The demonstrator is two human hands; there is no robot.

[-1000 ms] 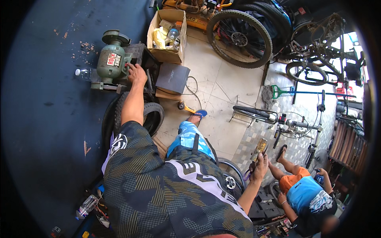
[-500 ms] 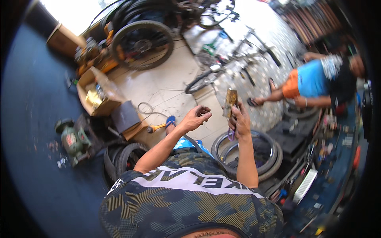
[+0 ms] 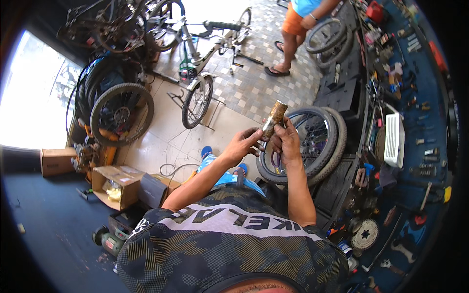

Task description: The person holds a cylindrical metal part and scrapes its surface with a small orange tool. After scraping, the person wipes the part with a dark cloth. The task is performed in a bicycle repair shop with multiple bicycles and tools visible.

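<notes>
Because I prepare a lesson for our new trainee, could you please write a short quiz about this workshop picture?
1. True or false: the right grip holds the stained tube, with the left grip at its lower end in the picture.
2. Where in the picture is the green bench grinder? A) upper right; B) lower left; C) centre.
3. Fill in: the other person's shorts are ____.

Key: 1. True. 2. B. 3. Orange.
</notes>
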